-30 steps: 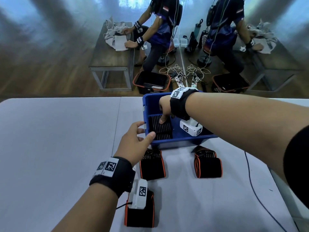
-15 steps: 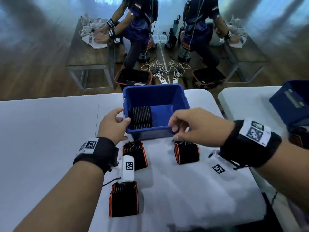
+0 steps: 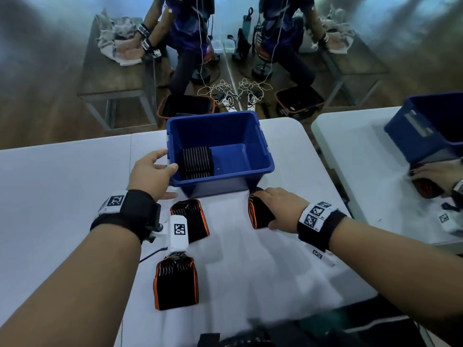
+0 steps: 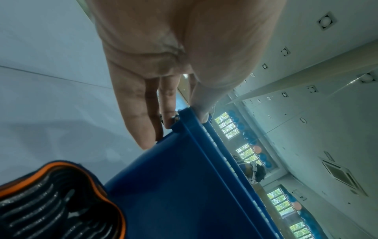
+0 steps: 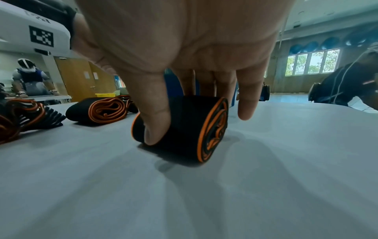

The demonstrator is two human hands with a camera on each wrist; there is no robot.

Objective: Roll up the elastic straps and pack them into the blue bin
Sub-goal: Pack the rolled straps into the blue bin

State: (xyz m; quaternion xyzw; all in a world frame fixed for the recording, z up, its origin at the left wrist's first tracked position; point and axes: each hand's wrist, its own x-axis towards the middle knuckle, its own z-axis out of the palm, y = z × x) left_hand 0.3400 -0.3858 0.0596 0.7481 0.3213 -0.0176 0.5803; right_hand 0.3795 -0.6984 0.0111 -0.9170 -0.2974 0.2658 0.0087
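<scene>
The blue bin (image 3: 258, 151) stands mid-table with one rolled black strap (image 3: 196, 162) at its left inside wall. My left hand (image 3: 168, 160) holds the bin's near left corner, thumb over the rim, fingers on the outer wall; the left wrist view shows that hand (image 4: 182, 124) on the bin (image 4: 184, 186). My right hand (image 3: 265, 209) pinches a rolled black-and-orange strap (image 3: 258, 216) lying on the table at the bin's right front corner. In the right wrist view that hand (image 5: 184, 113) has thumb and fingers round the roll (image 5: 212, 129).
Two more rolled straps (image 3: 191, 219) (image 3: 176, 281) lie on the white table (image 3: 62, 196) in front of the bin. A second table at the right carries another blue bin (image 3: 431, 126) and another person's hand (image 3: 436, 176). A mirror wall faces me.
My right hand has come out of the bin and down onto the roll at the bin's right front. My left hand has closed on the bin's left rim.
</scene>
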